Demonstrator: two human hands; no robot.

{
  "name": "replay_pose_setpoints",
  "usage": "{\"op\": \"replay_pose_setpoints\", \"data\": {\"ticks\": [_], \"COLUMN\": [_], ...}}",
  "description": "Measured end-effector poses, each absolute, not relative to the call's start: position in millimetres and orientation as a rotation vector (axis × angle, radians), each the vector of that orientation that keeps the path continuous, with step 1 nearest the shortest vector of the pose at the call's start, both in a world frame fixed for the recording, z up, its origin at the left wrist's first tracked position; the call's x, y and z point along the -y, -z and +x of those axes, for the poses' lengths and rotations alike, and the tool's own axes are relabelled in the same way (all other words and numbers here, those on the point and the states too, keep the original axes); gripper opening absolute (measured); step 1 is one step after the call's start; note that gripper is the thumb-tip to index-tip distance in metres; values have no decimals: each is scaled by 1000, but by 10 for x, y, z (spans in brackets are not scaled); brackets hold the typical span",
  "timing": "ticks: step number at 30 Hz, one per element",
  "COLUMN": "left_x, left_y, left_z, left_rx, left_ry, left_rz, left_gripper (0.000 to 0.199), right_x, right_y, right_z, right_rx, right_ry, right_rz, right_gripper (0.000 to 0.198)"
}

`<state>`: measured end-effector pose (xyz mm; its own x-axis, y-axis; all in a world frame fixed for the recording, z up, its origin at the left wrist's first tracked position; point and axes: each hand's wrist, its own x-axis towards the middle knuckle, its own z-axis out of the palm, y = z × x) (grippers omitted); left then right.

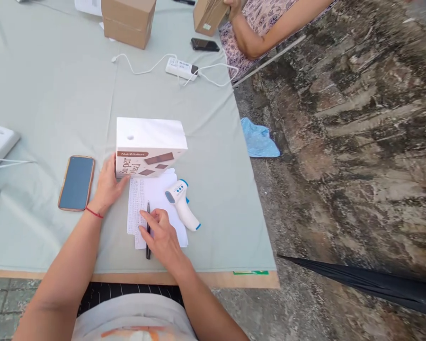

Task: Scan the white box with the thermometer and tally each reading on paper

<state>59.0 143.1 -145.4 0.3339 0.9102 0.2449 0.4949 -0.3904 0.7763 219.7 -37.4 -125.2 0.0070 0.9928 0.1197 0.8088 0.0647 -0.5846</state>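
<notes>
A white carton point(149, 137) printed "NutriMotion Super Meal" stands upright on the cloth-covered table, over the far end of some paper sheets point(169, 189). My left hand point(108, 184) grips its left side, thumb at the front lower edge and the other fingertips partly hidden behind it. Over the sheets, my right hand point(161, 237) is curved above a black pen point(148, 252), with thumb and forefinger apart and reaching across it. The pen lies on the handwritten sheets. Just right of them, a white and blue infrared thermometer point(184, 208) partly covers the paper's edge.
A phone point(77, 183) lies left of my left hand. Power banks point(180, 69) point(2, 144) trail white cables. Brown cardboard boxes point(128, 21) point(208, 19) are at the far side, one held by another person's hand point(235, 8). A blue cloth point(259, 138) is beyond the table's right edge.
</notes>
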Motion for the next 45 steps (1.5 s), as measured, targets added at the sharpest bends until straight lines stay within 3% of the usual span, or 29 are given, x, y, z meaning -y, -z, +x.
{"op": "replay_pose_setpoints", "data": {"ticks": [3, 8, 12, 17, 22, 26, 33, 37, 41, 45], "left_x": [-1372, -1230, -1130, -1070, -1073, -1082, -1077, -1042, -982, -947], "left_y": [1356, 982, 786, 803, 807, 772, 744, 710, 697, 699], "left_z": [574, 576, 587, 605, 617, 629, 669, 714, 770, 796], "left_rx": [-1500, -1684, -1519, -1351, -1301, -1269, -1238, -1273, -1294, -1303], "left_ry": [-643, -111, 103, 93, 118, 191, 201, 254, 300, 326], "left_rz": [2094, 2075, 2070, 2144, 2193, 2205, 2239, 2245, 2287, 2323], "left_gripper": [48, 15, 21, 13, 26, 35, 42, 55, 72, 73], "right_x": [364, 358, 337, 364, 418, 406, 386, 416, 494, 560], "right_y": [1273, 1275, 1213, 1245, 1334, 1331, 1404, 1322, 1214, 1204], "right_z": [2323, 2485, 2543, 2509, 2421, 2402, 2312, 2285, 2280, 2242], "right_rx": [1840, 1952, 1828, 1583, 1369, 1201, 907, 999, 1145, 1155], "right_ry": [-420, -477, -726, -790, -773, -747, -666, -670, -754, -685], "right_rz": [-1855, -1810, -1604, -1415, -1356, -1384, -1539, -1577, -1638, -1704], "right_gripper": [33, 43, 45, 53, 23, 32, 10, 3, 8, 5]}}
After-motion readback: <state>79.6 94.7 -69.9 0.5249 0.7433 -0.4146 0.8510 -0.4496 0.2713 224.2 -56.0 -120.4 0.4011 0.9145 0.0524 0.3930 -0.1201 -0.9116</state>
